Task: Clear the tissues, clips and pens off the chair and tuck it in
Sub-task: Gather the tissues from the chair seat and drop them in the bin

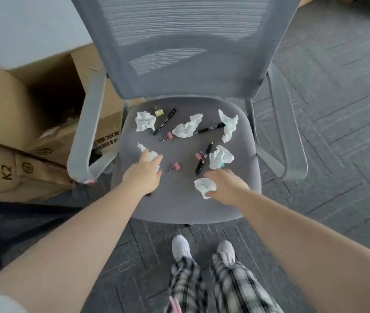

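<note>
A grey mesh-backed office chair point(179, 206) faces me, its seat strewn with litter. Crumpled white tissues lie at the back left point(144, 121), centre point(187, 127), back right point(228, 125) and right point(220, 156). Black pens lie at back left point(165, 121), back centre point(209, 129) and right of centre point(203, 160). Binder clips: a yellow clip point(158, 111), a pink clip point(167, 136), a second pink clip point(174, 167) and another pink clip point(198, 155). My left hand point(144, 172) closes on a tissue point(146, 151) at the seat's left. My right hand point(225, 185) grips a tissue point(204, 185) at the front right.
Stacked cardboard boxes point(21, 123) stand tight against the chair's left armrest point(89, 123). The right armrest point(285, 132) borders grey herringbone carpet point(337, 132). My feet in white shoes point(202, 249) stand just before the seat's front edge. A dark frame point(21, 210) runs along the lower left.
</note>
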Demonstrator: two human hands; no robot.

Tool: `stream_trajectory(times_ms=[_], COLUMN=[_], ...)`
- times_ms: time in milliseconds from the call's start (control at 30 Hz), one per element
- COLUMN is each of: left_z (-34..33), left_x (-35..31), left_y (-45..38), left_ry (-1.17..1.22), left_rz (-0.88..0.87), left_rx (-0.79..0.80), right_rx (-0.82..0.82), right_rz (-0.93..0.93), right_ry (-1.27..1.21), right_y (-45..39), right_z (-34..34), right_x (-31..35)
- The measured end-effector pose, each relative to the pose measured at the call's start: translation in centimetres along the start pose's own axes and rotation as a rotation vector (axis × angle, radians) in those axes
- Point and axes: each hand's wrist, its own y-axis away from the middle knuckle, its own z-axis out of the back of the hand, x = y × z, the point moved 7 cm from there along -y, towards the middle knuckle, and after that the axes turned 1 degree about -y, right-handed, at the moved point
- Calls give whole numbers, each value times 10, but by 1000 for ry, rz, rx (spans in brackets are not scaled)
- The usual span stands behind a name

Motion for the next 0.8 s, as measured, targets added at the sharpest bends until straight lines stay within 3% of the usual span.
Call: stream_trajectory(times_ms=[200, 367, 533, 633, 700, 800], left_z=[-21, -37, -34, -14, -1, 11], left_x=[21, 20, 13, -6, -19, -29], left_y=[-49, -78, -93, -95, -100, -114], left_ry=[-80, -43, 55, 182, 213, 156], left_rz=[147, 173, 159, 42, 1, 38], left_rx=[-61, 43, -1, -137, -190, -190], right_rx=[68, 45, -76, -290, -436, -453], right_rz=[12, 68, 85, 111, 29, -211], right_ry=[251, 285, 196, 51, -77, -160], right_y=[-58, -80, -88, -84, -83, -88], right_z=[-40, -46, -18, 16, 38, 55], right_x=[-12, -7, -12, -13, -20, -41])
